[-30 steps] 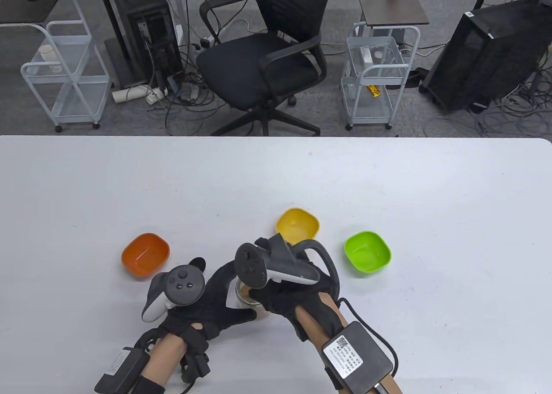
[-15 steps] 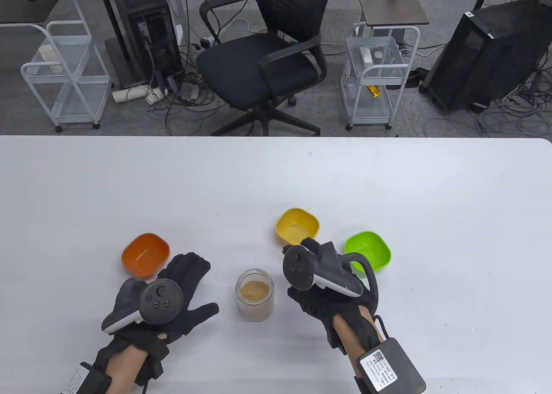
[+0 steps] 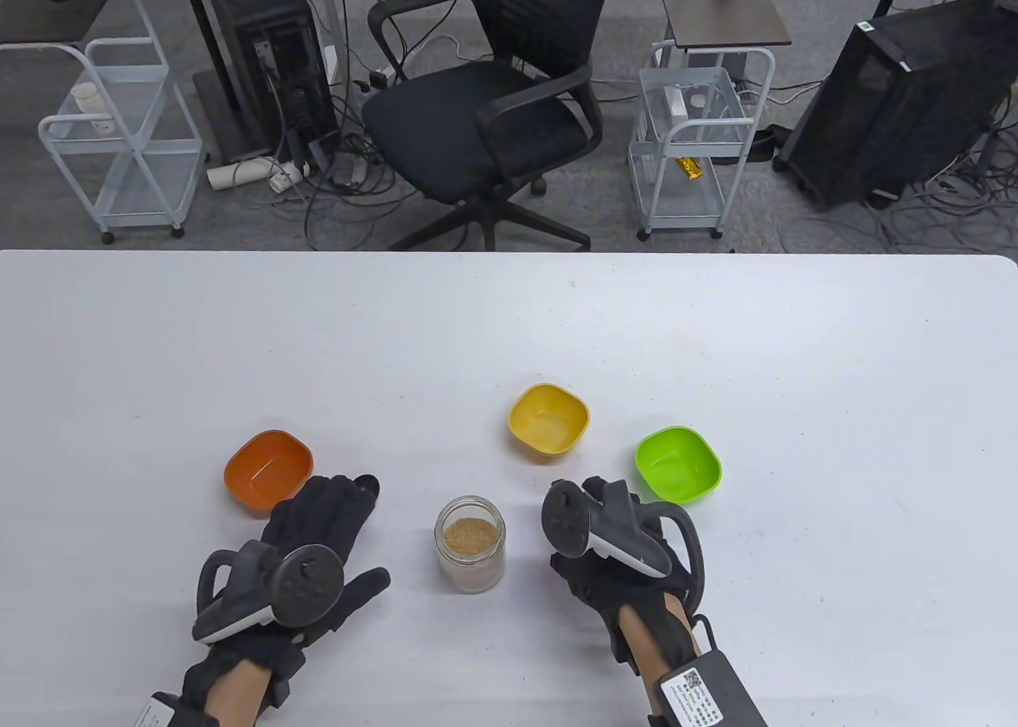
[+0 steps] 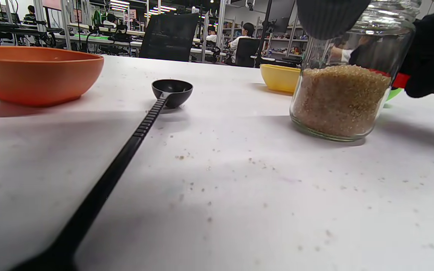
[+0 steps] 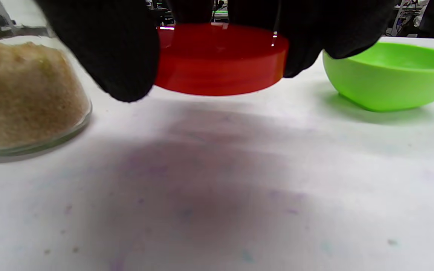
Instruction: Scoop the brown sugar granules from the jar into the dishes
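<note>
Brown sugar granules [image 3: 469, 534] are sitting in the uncapped jar [image 3: 470, 546], standing upright low in the centre of the table view between both hands. The right hand [image 3: 616, 556] is gripping the red lid [image 5: 220, 58] just above the table, seemingly setting it aside. The left hand [image 3: 318, 556] is lying open and empty over the black scoop [image 4: 141, 128], whose long handle is running from lower left to its bowl near the orange dish [image 3: 268, 471].

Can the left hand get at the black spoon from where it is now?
Probably yes. The spoon lies flat on the table right under the left hand, handle toward the wrist, nothing on it. The orange bowl and jar stand clear on either side.
</note>
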Motion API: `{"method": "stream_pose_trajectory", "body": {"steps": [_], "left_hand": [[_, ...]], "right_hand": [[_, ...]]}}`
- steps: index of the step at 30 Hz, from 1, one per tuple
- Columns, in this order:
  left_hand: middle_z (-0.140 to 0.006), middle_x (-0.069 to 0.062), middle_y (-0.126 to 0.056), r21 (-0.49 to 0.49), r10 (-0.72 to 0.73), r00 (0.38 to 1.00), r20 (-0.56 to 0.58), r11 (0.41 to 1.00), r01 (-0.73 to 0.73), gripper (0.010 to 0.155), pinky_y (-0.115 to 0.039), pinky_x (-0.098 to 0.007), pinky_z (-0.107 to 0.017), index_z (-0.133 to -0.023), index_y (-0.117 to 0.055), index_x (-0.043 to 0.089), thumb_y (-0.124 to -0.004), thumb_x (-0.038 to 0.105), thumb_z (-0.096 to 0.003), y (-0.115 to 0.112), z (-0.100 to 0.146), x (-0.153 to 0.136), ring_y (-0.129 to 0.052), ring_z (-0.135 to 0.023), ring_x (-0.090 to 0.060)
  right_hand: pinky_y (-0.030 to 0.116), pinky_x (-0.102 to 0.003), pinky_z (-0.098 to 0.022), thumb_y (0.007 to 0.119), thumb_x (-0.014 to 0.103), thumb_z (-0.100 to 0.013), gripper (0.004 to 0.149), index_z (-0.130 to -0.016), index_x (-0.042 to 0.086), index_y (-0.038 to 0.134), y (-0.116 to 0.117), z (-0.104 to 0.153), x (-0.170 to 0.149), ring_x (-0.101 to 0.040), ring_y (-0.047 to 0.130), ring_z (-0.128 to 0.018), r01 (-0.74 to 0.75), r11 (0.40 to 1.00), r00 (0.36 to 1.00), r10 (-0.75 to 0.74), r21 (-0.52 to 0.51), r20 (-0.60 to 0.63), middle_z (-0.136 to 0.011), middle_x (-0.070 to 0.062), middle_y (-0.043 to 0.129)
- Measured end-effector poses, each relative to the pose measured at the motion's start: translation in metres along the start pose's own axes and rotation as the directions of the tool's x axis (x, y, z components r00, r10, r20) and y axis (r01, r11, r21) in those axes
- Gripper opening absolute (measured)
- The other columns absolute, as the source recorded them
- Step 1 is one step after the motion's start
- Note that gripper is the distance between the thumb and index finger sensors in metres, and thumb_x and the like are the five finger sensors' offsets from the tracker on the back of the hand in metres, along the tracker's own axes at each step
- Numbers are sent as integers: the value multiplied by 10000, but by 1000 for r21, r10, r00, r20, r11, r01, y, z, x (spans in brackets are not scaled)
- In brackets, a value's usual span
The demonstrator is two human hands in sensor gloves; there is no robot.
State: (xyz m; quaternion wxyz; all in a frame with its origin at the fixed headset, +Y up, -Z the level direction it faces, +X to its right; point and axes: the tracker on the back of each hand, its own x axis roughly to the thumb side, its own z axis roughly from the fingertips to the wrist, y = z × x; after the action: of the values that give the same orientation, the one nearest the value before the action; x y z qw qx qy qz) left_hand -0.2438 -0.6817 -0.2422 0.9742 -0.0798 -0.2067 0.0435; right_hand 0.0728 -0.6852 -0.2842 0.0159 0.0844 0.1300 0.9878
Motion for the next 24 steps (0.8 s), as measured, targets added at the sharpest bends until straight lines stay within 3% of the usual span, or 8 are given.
{"method": "stream_pose_trajectory", "body": {"steps": [7,24], "left_hand": [[-1287,-177,-227,0,14,1000,3,1000,-14,895,-386,-667,-826,-1214,-252,146,-670,631,-590,-3,1,-1,-296,-1214,-460],[-1282,-187,-268,-8,39,999,-10,999,-39,889,-435,-657,-821,-1211,-274,123,-668,624,-592,-4,2,-5,-344,-1206,-472]], "right_hand": [[640,-667,-712,873,483,-467,813,-1119,216,468,16,-3,-1,-518,728,-951,-49,998,999,50,38,-13,-1180,-192,570],[604,-672,-724,858,493,-471,838,-1129,205,425,30,-9,-1,-519,672,-970,-50,991,998,53,128,-21,-1192,-198,513]]}}
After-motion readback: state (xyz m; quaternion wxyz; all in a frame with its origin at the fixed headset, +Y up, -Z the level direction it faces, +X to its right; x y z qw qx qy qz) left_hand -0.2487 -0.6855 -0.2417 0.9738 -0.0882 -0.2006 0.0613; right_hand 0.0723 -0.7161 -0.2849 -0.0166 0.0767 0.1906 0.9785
